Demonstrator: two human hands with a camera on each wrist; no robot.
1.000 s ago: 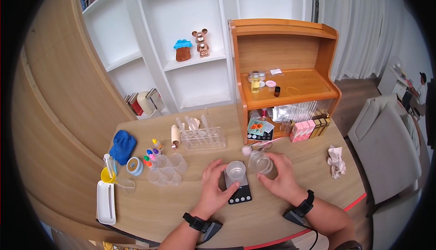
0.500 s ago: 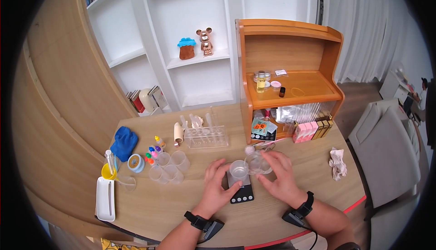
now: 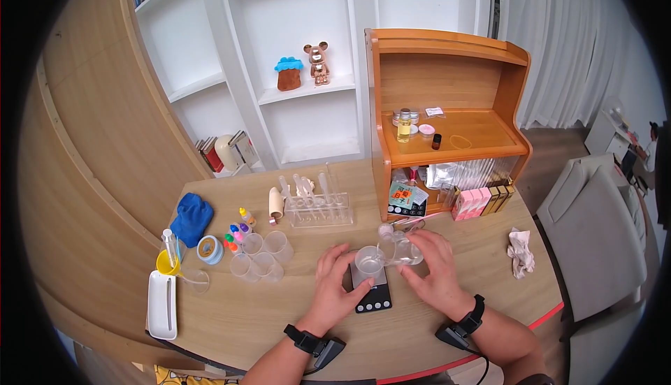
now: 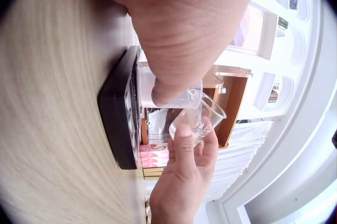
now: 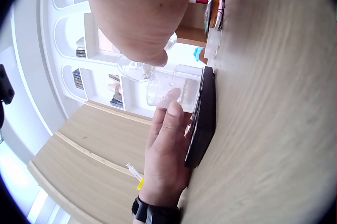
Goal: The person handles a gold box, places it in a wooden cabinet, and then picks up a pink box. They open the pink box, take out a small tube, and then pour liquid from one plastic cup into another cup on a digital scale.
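While the left grip pinches the cup on the black scale and the right grip holds the beaker tilted at its rim, overtipping could wet the desk.

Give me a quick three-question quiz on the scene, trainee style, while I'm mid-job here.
1. True or false: the left hand grips the clear cup standing on the black scale.
2. Multiple choice: the beaker in the right hand is
A) upright on the scale
B) tipped toward the cup
C) inside the wooden cabinet
3. Fill in: the cloth left of the test-tube rack is ____.
Key: 1 true; 2 B; 3 blue.
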